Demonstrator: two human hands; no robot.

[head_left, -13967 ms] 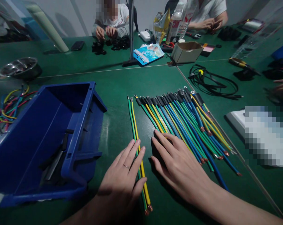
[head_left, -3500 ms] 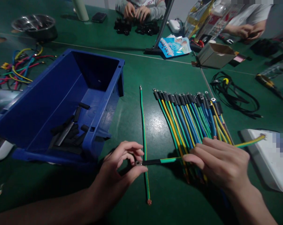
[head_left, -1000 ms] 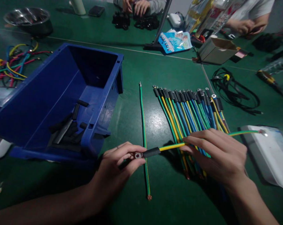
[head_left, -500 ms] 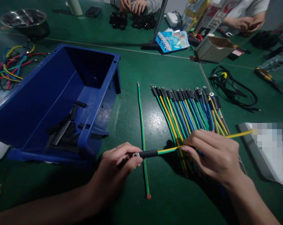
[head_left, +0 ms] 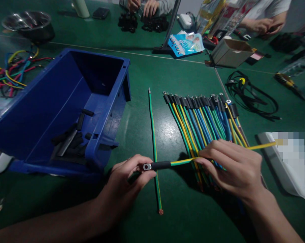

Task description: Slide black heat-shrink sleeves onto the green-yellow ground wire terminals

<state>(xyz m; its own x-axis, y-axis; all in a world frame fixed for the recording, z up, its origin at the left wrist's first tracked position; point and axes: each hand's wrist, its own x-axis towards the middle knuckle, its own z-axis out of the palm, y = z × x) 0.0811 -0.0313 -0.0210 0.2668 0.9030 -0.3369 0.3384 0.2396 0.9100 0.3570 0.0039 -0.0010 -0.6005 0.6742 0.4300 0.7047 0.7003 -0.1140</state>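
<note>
A green-and-yellow cable [head_left: 181,162] is stretched level between my two hands. Its left end carries a silver ring lug [head_left: 147,167] and a black sleeve [head_left: 161,165]. My left hand [head_left: 134,173] is closed at the lug, thumb below and index finger above, around where it meets the sleeve. My right hand [head_left: 228,165] pinches the cable farther right, and a yellow-looking length sticks out beyond it. Underneath lies a separate green cable [head_left: 153,135] with a lug at its far end and bare copper at the near one. Several lugged, sleeved cables [head_left: 192,125] lie in a row, partly hidden by my right hand.
To the left stands a blue bin [head_left: 101,101] with black sleeves [head_left: 68,140] inside. Loose wires [head_left: 16,72] and a metal bowl [head_left: 28,25] lie beyond it. At right are a white tray [head_left: 273,162], a coiled black cable [head_left: 250,96] and a small box [head_left: 232,52]. Other people's hands [head_left: 143,6] work across the table.
The lug has turned so that its flat ring faces up more. My left thumb has slid slightly down and off the lug's face. My right hand has shifted a little rightward.
</note>
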